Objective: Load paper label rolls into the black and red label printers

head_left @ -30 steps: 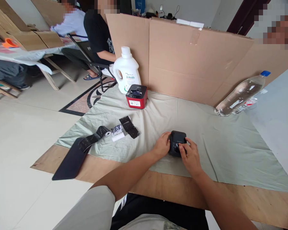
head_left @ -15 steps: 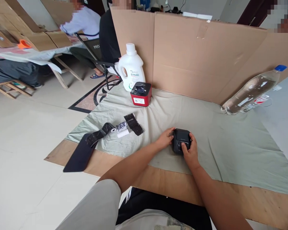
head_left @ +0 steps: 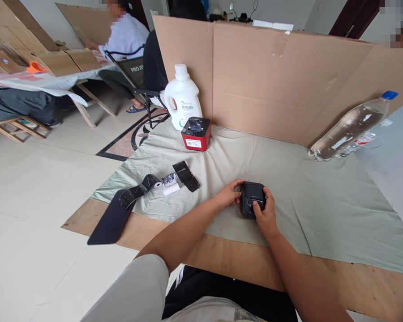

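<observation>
A small black printer (head_left: 254,191), boxy with rounded corners, is between my two hands above the cloth. My left hand (head_left: 230,193) grips its left side, thumb and fingers at the edge. Around its right side curl the fingers of my right hand (head_left: 267,212), whose thumb presses on the lower part of the top face. What lies under the printer is hidden. To the left, on the cloth, are a roll of black-printed paper (head_left: 150,182), a white paper roll (head_left: 171,188) with a printed end, and a black printed strip (head_left: 187,175).
A red and black printer (head_left: 197,134) stands by a white detergent jug (head_left: 184,100) at the back. A dark flat tablet-like slab (head_left: 109,220) overhangs the table's left front edge. Cardboard (head_left: 272,85) walls the back; a large bottle (head_left: 351,127) leans at right. Another person (head_left: 126,36) sits beyond.
The view has shifted slightly. Both hands keep their hold on the black printer, and my right thumb stays on its top. A seated person in the background has leaned.
</observation>
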The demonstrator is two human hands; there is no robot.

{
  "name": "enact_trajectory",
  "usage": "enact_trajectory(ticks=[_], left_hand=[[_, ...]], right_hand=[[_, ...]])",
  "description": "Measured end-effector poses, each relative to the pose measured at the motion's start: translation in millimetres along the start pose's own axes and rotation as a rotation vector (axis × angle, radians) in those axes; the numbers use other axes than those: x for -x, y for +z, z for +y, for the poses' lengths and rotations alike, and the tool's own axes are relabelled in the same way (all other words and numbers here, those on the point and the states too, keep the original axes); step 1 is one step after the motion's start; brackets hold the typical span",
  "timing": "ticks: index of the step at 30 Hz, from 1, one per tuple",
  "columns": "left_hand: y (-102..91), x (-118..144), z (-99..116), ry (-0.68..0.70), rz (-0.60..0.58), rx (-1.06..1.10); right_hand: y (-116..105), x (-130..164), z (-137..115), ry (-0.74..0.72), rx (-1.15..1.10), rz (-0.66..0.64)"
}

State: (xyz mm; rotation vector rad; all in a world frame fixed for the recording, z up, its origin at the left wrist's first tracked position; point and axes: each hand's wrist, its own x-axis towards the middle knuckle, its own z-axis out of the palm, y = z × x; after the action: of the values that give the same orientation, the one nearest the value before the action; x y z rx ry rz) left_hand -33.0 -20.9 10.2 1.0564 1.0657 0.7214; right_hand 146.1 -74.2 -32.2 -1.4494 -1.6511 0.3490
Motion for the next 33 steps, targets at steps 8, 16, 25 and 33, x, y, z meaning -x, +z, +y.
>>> enact_trajectory(ticks=[8,16,25,33], left_hand=[[-4.5,-3,10,-0.108,-0.03,0.024],[2.4,-5,21,-0.194,0.06,-0.006],[0.9,-8,15,-0.138,0.056,-0.02],[0.6,-8,14,-0.129,0.068,-0.05]], right_hand=[[4,1,1,-0.011,0.039,-0.006],[5,1,3,0.019,0.03,-0.041],[0,-4,-1,0.216,-0.2,0.103],[-14,-17,-6,0.158,-0.233,0.038]])
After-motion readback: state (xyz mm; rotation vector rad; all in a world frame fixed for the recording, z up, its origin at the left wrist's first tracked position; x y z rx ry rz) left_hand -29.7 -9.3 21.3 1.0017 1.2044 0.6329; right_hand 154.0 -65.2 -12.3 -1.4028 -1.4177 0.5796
